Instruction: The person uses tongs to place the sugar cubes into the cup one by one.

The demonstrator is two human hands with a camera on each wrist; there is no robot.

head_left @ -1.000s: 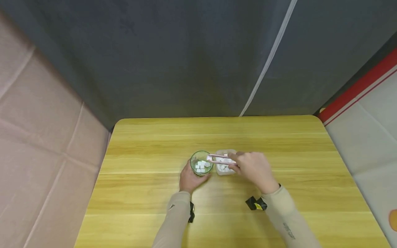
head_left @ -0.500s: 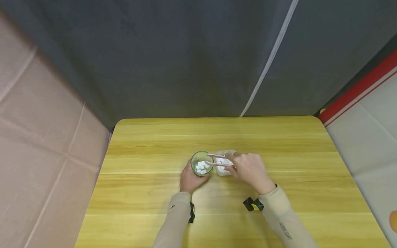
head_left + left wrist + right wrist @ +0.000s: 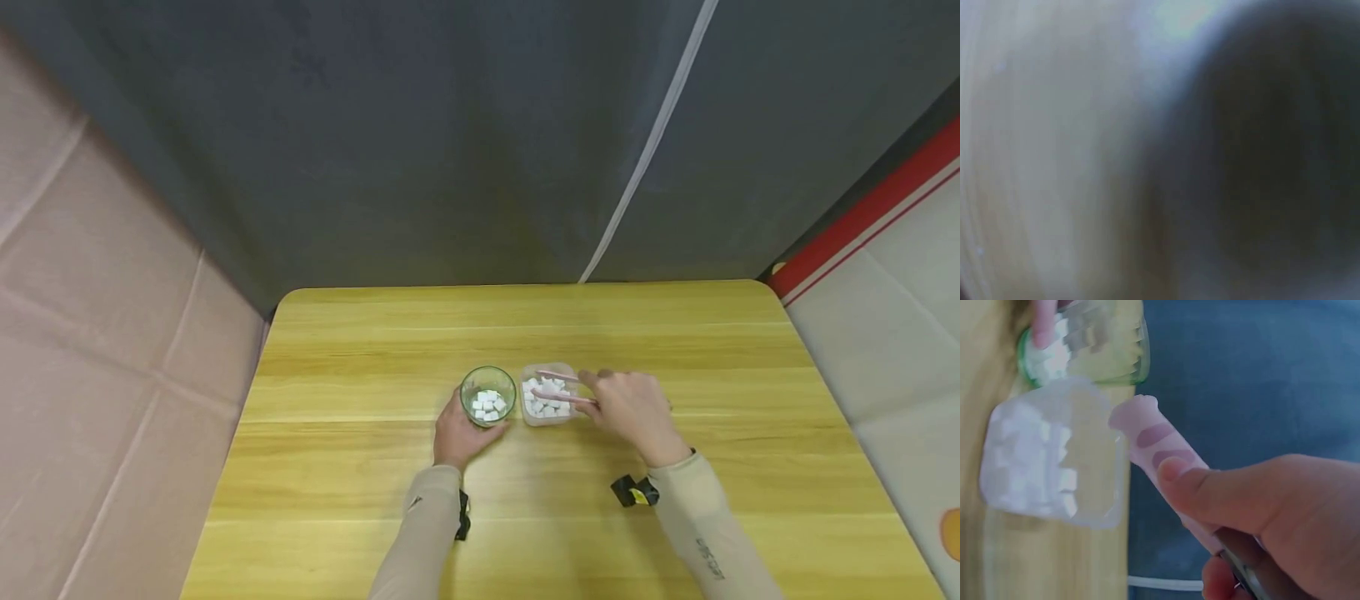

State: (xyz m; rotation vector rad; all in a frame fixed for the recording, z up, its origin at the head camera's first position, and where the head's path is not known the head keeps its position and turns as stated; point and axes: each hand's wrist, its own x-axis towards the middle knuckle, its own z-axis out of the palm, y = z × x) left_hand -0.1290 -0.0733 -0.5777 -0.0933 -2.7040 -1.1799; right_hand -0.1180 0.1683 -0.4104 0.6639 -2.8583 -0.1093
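Observation:
My left hand (image 3: 459,435) curls round the side of a green-tinted clear glass (image 3: 480,382), which stands upright with several white cubes (image 3: 489,403) at its bottom. Just right of it sits a small clear plastic container (image 3: 546,422) of white cubes (image 3: 542,410). Pink tongs (image 3: 567,399) are pinched in my right hand (image 3: 633,417), their two tips apart over the container. In the right wrist view, the thumb presses on the tongs (image 3: 1160,440) beside the container (image 3: 1094,494), with the glass (image 3: 1107,344) behind. The left wrist view is too blurred to tell anything.
A wooden table (image 3: 360,358) bears everything. Behind its far edge hangs a dark grey curtain (image 3: 420,167). A pinkish padded surface (image 3: 112,350) is at the left and a white panel with a red stripe (image 3: 862,225) at the right. Black straps (image 3: 636,492) show at both wrists.
A white cube held in the tongs over the glass a second ago was let go there. The tongs opened, and my right hand moved right to the container. My left hand stayed still.

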